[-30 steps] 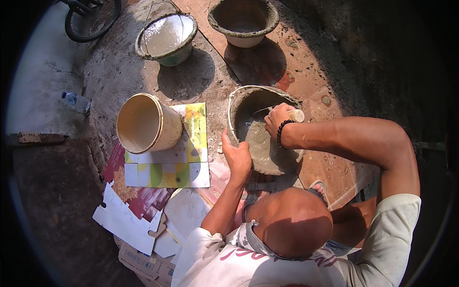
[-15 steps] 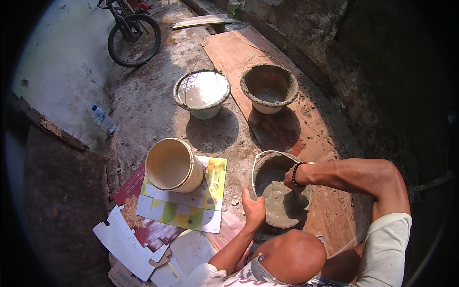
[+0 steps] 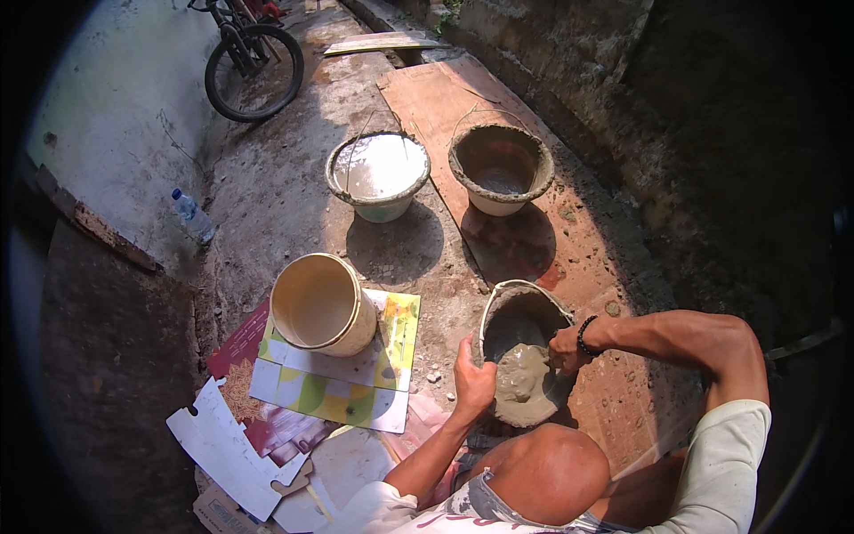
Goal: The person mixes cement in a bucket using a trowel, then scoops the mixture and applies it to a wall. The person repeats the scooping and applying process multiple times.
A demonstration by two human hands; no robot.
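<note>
A bucket (image 3: 527, 313) of wet grey mortar (image 3: 523, 376) stands close in front of my knee. Closed on its left rim is my left hand (image 3: 474, 378), the thumb pointing up along the edge. My right hand (image 3: 566, 350), with a dark beaded bracelet at the wrist, reaches over the right side. Its fingers are curled; whatever they hold is hidden by the hand and mortar. Left of this bucket, a cream bucket (image 3: 358, 327) rests on colourful printed cardboard (image 3: 391, 405).
Farther off stand a mortar-rimmed bucket of pale liquid (image 3: 378, 169) and a dark-lined bucket (image 3: 500, 169) on a plywood sheet (image 3: 427, 93). A plastic bottle (image 3: 193, 218) and a bicycle (image 3: 253, 73) are by the left wall. Cardboard scraps (image 3: 236, 449) lie at lower left.
My right hand has moved right and slightly nearer, from inside the bucket toward its right rim. The mortar is now heaped in the middle, and the bucket has shifted slightly right.
</note>
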